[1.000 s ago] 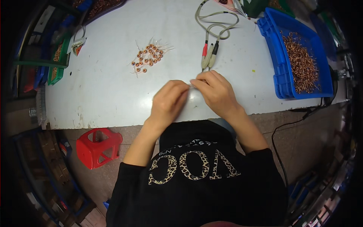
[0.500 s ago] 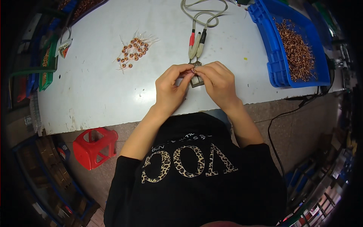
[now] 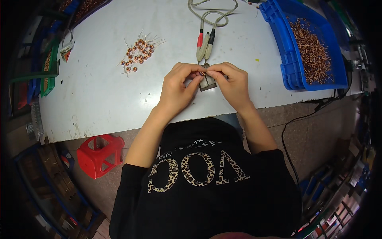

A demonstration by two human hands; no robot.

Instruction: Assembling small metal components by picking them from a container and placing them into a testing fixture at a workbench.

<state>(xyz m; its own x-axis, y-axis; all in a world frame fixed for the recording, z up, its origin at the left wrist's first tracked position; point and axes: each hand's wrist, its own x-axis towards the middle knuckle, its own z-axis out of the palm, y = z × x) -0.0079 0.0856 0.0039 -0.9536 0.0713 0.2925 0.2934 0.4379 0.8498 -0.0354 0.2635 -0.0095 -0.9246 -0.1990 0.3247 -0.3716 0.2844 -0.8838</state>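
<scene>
A small ring-shaped copper coil (image 3: 202, 73) is between my two hands, over a small metal test fixture (image 3: 208, 83) on the white table. My left hand (image 3: 178, 87) is closed, its thumb and fingertips pinching the coil from the left. My right hand (image 3: 231, 84) is closed too, thumb and forefinger pinched at the coil's right side; whether they grip the ring or its thin wire is too small to tell. Behind the fingers, a red-sleeved clip lead (image 3: 199, 41) and a black-sleeved clip lead (image 3: 211, 39) run to the fixture's far end.
Several copper coils with thin wire ends (image 3: 137, 53) lie loose at the left of the table. A blue bin (image 3: 287, 73) full of copper coils (image 3: 312, 57) stands at the right. Grey cable loops (image 3: 217, 18) lie at the back. A red stool (image 3: 93, 159) is below the table's front edge.
Both hands stay over the fixture. My right fingertips have shifted slightly and the coil sits a little lower between the fingers. The whole view has moved slightly.
</scene>
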